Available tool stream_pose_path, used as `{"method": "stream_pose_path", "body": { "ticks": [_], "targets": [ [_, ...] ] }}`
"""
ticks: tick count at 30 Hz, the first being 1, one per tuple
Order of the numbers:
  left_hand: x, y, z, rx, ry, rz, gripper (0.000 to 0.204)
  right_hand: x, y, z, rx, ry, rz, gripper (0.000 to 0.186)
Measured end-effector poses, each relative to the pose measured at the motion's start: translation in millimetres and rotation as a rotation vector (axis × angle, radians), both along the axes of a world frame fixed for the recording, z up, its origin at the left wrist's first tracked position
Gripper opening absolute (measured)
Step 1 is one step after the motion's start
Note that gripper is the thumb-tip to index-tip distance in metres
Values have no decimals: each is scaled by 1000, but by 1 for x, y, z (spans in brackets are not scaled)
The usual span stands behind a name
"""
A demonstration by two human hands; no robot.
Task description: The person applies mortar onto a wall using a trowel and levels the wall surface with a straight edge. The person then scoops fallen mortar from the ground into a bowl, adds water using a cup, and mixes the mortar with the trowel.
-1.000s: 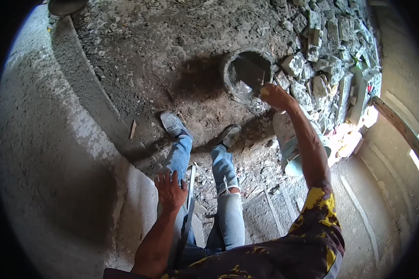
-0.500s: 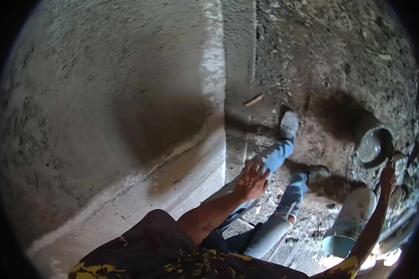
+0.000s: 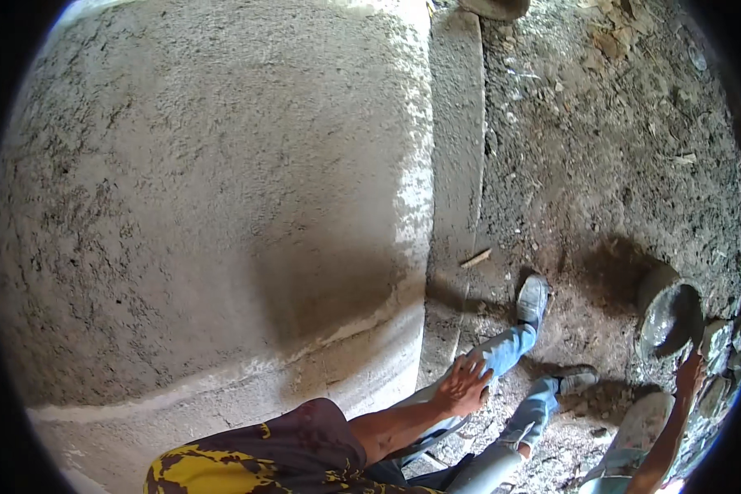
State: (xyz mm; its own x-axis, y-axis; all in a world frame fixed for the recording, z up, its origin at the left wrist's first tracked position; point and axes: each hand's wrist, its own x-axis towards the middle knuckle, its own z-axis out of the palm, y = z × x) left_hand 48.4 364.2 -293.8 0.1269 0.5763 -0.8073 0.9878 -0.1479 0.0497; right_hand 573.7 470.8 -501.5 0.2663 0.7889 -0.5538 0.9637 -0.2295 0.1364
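My left hand [image 3: 463, 385] lies on my jeans [image 3: 506, 350] near the knee, its fingers spread and nothing in it. Over on the right, my right hand [image 3: 690, 375] is closed just at the near edge of a grey bucket [image 3: 649, 290]. A dark shape runs from its fingers to the bucket's rim; whether it is a tool or the rim's shadow I cannot make out. The bucket's round mouth faces me, with wet grey material and a dark shadow inside. Below it, beside my right forearm, stands a pale bucket-like container [image 3: 644, 424], partly cut off by the frame.
A rough grey plastered wall [image 3: 222, 165] fills the left, with a ledge [image 3: 222, 375] low down. A smooth concrete strip [image 3: 455, 123] runs along its foot. A wood piece [image 3: 476, 258] lies by my shoe [image 3: 533, 298]. Stones [image 3: 719, 337] line the right; a bowl-like vessel [image 3: 496, 6] shows at the top.
The view has shifted, so my arms, legs and the bucket appear lower and more of the far ground shows. My left hand stays on the leg, my right hand by the bucket.
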Motion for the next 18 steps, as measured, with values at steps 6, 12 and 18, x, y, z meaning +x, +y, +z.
{"method": "stream_pose_path", "body": {
  "ticks": [6,12,18],
  "targets": [
    [-2,9,3,2,-7,12,56,-7,-62,-81,-139,442,-251,41],
    [9,10,-6,13,-68,-59,57,-6,-88,-113,92,460,-62,26],
    [3,17,9,-5,13,-39,52,-11,-45,-38,43,842,-366,29]
  ]
}}
